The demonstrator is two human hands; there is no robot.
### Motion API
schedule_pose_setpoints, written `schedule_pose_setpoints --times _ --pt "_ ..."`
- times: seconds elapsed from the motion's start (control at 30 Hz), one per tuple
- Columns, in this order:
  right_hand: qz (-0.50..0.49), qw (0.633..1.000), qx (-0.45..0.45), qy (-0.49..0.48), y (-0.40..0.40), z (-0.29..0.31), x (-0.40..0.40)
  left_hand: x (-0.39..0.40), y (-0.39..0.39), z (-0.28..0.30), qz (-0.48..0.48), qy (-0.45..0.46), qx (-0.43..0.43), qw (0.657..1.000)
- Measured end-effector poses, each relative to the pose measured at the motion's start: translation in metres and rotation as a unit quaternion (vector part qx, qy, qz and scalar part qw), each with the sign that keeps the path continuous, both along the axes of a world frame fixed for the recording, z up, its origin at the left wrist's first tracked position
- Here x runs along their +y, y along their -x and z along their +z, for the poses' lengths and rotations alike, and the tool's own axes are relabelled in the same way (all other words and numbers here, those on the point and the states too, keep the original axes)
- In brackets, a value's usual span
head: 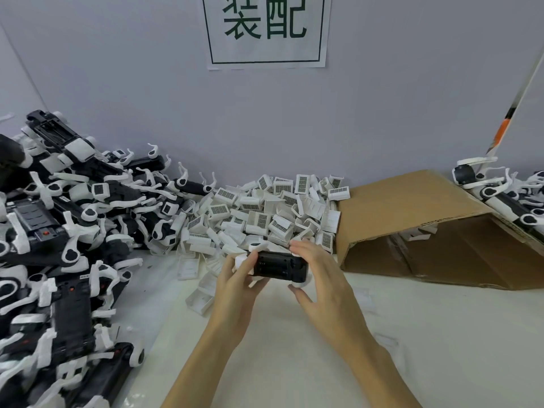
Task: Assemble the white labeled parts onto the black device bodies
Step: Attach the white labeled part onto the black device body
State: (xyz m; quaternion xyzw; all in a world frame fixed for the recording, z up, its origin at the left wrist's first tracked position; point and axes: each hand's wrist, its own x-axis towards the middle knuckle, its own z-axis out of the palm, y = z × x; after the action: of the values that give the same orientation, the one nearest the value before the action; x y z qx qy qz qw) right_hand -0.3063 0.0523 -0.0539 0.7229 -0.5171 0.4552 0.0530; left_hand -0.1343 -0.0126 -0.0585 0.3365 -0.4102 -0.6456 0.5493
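The black device body (279, 267) is held above the white table surface (294, 348), just in front of the pile of white labeled parts (265, 213); its open compartment faces the camera. The left hand (235, 285) grips the body's left end, fingers curled closed around it; the right hand (321, 278) grips the right end, thumb underneath and fingers over the top edge, partly closed. A heap of black-and-white device bodies (64, 245) lies to the left; an open cardboard box (426, 225) lies tipped on its side to the right; a paper sign (266, 30) hangs on the wall.
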Motion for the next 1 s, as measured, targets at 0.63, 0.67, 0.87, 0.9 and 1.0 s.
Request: schedule_pose_setpoints --times 0.63,0.67,0.87,0.9,1.0 --pt "0.149 0.872 -0.374 -0.278 0.010 0.008 0.004 -0.004 -0.015 0.005 0.019 0.074 -0.160 0.984" --pt "0.149 0.870 -0.373 -0.286 0.012 0.006 0.004 -0.005 -0.015 0.004 0.014 0.069 -0.150 0.986" --pt "0.167 0.867 -0.352 -0.310 0.017 0.000 0.003 -0.004 -0.019 0.004 -0.077 0.083 -0.118 0.986" --pt "0.167 0.869 -0.351 -0.305 0.017 -0.002 0.002 -0.004 -0.019 0.004 -0.074 0.084 -0.120 0.987" --pt "0.156 0.877 -0.348 -0.293 0.015 -0.005 -0.001 -0.003 -0.020 0.005 -0.053 0.076 -0.138 0.986"
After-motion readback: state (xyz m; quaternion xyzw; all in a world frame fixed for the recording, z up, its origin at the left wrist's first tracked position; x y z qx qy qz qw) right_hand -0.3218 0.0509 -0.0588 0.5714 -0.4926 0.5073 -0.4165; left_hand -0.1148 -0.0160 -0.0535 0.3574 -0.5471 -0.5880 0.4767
